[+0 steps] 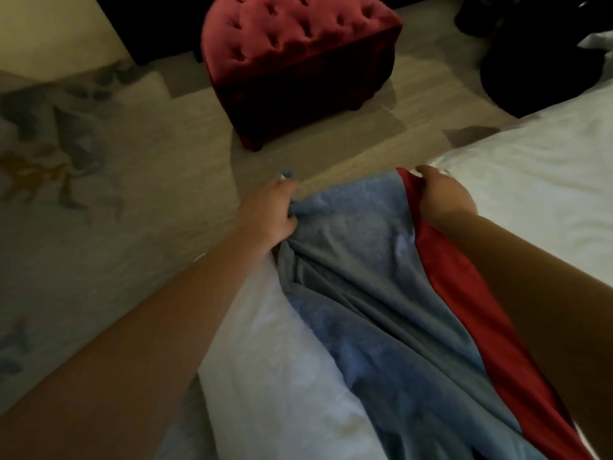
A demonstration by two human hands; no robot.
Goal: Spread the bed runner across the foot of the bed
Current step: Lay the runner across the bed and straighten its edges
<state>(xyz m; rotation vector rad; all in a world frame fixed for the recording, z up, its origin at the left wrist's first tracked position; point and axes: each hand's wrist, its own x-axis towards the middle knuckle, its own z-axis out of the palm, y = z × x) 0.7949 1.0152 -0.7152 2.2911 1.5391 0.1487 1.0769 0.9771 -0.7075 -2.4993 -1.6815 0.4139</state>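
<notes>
The bed runner point(381, 293), blue-grey with a red band along one side, lies rumpled over the corner of the white bed point(537, 180). The left grip point(268, 214) grasps a bunch of the blue cloth at the bed's outer edge. The right grip point(444, 197) grasps the red band, further in over the bed. Beyond the bed's corner, a red tufted ottoman point(298, 61) stands on the floor.
</notes>
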